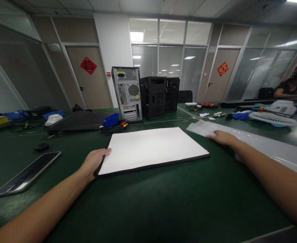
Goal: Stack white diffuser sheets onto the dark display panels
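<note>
A flat rectangular panel with a white face and a thin black frame lies in front of me. My left hand grips its left edge, thumb on top and the fingers hidden underneath. To the right, my right hand is closed on the near edge of a translucent plastic sheet, which is glossy and reaches out past the right side of the view. Sheet and panel are apart, with a strip of green table between them.
Several computer cases stand behind the panel. A dark flat panel, a blue tray and cables sit at the back left. Nearer are a tablet-like device and a mouse. Back right holds a white fan, blue gloves and a seated person.
</note>
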`<state>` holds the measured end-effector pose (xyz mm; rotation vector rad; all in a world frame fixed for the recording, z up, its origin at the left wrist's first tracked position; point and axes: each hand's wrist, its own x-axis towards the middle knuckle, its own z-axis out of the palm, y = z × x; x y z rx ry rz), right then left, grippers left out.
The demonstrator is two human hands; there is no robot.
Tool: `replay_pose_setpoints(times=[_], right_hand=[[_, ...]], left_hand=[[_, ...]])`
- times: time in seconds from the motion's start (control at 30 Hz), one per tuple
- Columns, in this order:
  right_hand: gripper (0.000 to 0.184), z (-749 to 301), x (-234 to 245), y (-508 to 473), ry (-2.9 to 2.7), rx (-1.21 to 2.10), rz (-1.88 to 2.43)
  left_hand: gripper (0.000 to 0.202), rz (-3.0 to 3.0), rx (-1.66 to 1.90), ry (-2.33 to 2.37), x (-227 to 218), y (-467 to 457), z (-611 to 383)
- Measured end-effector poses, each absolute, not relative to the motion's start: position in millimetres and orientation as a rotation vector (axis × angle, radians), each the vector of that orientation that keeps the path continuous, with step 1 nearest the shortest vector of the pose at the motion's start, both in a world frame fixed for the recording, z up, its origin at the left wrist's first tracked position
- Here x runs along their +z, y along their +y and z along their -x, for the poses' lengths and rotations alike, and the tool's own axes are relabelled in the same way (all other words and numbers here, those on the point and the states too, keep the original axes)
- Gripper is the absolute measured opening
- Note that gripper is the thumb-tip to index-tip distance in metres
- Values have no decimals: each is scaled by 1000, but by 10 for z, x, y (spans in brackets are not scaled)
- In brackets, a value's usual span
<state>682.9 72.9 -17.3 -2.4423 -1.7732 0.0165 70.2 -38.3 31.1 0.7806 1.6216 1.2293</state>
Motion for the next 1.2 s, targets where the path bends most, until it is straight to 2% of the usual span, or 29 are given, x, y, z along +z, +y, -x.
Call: replay_pose_setpoints(times=[0.2,0.47,0.57,0.7,0.87,0.97,1.1,1.2], right_hand=[[68,-6648,-54,527,-1676,-223,2443],[70,-5832,289,239,-1700,-469,2075],[69,-5433,307,136,-1822,-412,1900],[67,-4993,194,-16,-2104,-177,1635],[66,-4780,46,-98,-2403,97,1321],[60,-4878,51,-22,-2341,10,1404],[52,-5205,83,137,-2162,-286,1796],[47,-5438,70,213,-2071,-320,2029]], left_hand=[[52,-924,1138,1535,317,-399,-678],[63,-900,1164,1465,299,-391,-661],[64,-892,1214,1548,324,-413,-701],[72,-925,1249,1619,362,-448,-753],[58,-954,1192,1610,380,-458,-777],[56,-956,1171,1598,354,-438,-764],[57,-949,1181,1579,327,-421,-749],[56,-916,1209,1589,338,-429,-748]])
